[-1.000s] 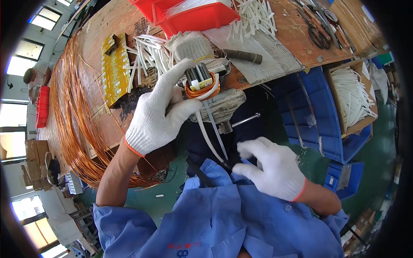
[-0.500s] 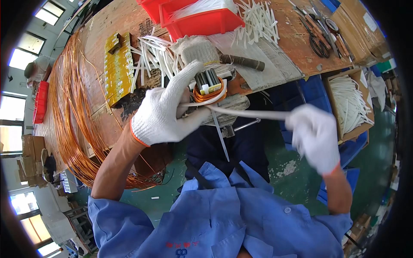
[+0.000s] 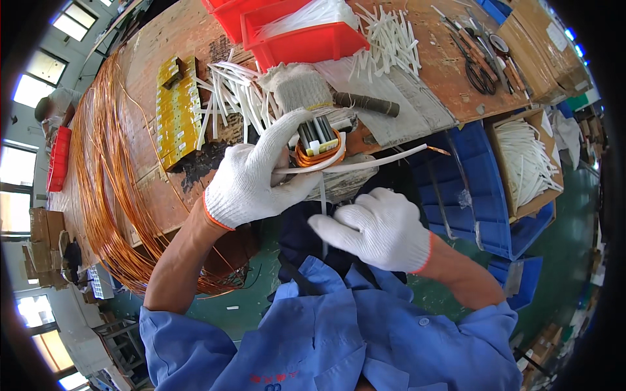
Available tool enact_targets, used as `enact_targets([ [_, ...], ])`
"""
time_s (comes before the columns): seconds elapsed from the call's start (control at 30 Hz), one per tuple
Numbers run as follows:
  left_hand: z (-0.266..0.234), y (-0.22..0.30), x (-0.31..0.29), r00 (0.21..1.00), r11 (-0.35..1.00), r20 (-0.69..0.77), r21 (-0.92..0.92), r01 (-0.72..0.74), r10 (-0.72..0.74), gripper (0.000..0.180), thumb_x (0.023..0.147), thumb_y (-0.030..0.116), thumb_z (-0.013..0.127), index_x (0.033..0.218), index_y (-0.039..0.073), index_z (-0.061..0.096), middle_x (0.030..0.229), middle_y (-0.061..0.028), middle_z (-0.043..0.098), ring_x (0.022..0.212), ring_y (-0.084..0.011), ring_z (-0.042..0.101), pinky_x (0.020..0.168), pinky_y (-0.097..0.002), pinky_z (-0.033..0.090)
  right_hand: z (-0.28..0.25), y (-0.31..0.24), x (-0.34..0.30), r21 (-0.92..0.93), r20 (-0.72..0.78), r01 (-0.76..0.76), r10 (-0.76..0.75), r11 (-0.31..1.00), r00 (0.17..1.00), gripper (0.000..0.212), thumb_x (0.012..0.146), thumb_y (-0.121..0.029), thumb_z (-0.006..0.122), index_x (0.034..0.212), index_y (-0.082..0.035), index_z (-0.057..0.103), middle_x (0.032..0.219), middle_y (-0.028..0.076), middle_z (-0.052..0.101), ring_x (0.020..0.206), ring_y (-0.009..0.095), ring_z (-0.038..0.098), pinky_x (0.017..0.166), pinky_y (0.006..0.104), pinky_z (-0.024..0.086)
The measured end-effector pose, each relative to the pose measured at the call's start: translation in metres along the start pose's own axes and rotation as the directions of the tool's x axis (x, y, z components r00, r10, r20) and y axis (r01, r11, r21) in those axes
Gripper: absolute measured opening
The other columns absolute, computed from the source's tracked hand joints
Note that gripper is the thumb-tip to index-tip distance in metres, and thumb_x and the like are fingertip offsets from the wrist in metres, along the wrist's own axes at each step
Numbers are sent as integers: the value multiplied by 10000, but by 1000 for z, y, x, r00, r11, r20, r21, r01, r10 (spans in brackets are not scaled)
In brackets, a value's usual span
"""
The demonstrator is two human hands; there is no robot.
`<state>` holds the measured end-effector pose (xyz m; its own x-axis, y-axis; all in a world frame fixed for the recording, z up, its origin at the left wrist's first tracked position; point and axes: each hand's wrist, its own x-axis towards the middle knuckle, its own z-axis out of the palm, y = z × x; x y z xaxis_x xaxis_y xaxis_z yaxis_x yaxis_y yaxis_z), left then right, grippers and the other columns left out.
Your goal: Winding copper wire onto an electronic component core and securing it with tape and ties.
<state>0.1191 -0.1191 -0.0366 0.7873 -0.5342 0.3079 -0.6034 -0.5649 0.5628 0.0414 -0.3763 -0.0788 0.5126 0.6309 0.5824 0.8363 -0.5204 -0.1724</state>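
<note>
My left hand (image 3: 257, 173), in a white knit glove with an orange cuff, grips a copper wire coil (image 3: 319, 156) around dark metal bars. From beside its thumb a white sleeved lead (image 3: 385, 161) runs out to the right, with bare copper strands at its free end. A white cable tie (image 3: 323, 192) hangs below the coil. My right hand (image 3: 375, 231), gloved the same way, is at the hanging tie. Its thumb crosses in front of the strap, and its fingers are half curled, apart from the thumb; no grip on the strap shows.
Long copper wires (image 3: 98, 169) drape over the table's left side. Yellow-wrapped blocks (image 3: 176, 107), loose white sleeves (image 3: 235, 91) and a red bin (image 3: 306, 42) lie behind. Scissors (image 3: 480, 78) and other tools are at far right, above a carton of white sleeves (image 3: 527, 159) and blue bins (image 3: 450, 195).
My right hand has let go of the sleeved lead and moved left to the hanging cable tie. The lead's bare copper end now shows. My left hand still grips the coil.
</note>
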Motion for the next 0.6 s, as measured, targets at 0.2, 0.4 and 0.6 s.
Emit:
enact_targets([
  [0.2,2,-6,-1,999,998,-16,-40,-49,48,873,853,127,929,1611,-1,516,611,-24,470,516,-133,479,551,-289,435,-4,-5,26,516,-1,-322,376,794,927,246,888,-86,892,1112,-116,796,917,74,767,782,250,768,667,355,607],
  [0.4,4,-9,-3,997,995,-33,-65,-71,68,890,853,159,940,1618,8,510,619,-14,444,520,-122,481,549,-285,437,-10,-25,30,753,176,-565,724,337,667,59,1029,-52,777,1051,-2,755,865,4,734,715,3,598,628,233,506],
  [0.6,2,-10,-3,997,995,-20,-64,-80,79,896,852,155,929,1628,25,502,618,-19,448,516,-132,494,552,-294,441,-16,-23,40,750,242,-594,715,291,656,86,1034,-78,779,1031,7,760,833,8,727,702,16,586,612,236,482],
])
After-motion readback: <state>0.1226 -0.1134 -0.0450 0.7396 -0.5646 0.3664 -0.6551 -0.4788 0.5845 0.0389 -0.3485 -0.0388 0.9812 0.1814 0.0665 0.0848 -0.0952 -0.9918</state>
